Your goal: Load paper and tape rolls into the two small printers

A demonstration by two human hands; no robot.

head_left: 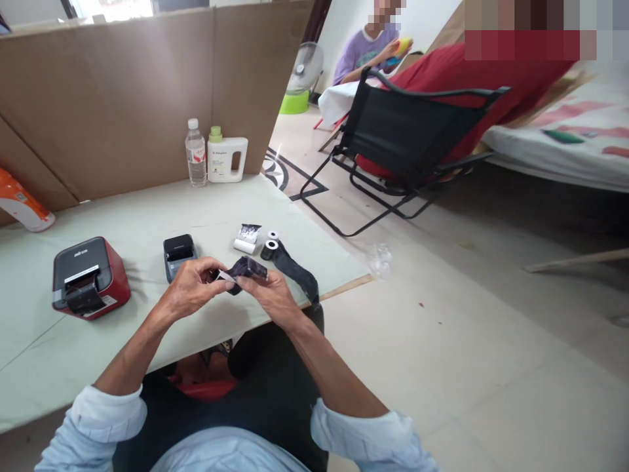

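Over the table's front edge, my left hand [194, 287] pinches the white-edged end of a dark-printed paper strip [249, 267]. My right hand [269, 295] is closed on the same strip from the other side. The strip looks folded or bunched; the fingers hide part of it. Just beyond my left hand sits a small black-and-grey portable printer [179, 252]. Past my right hand lie a partly unrolled picture-printed paper roll [247, 238] and small white-cored rolls [270, 248]. From these rolls a long black strip [297, 269] runs to the table edge.
A red-and-black label printer [91, 276] stands at the left on the pale table [147, 334]. Against the cardboard screen [147, 98] are a water bottle [196, 154], a white jug [227, 158] and an orange bottle [22, 200]. A black folding chair [403, 124] and a seated person [368, 52] are beyond.
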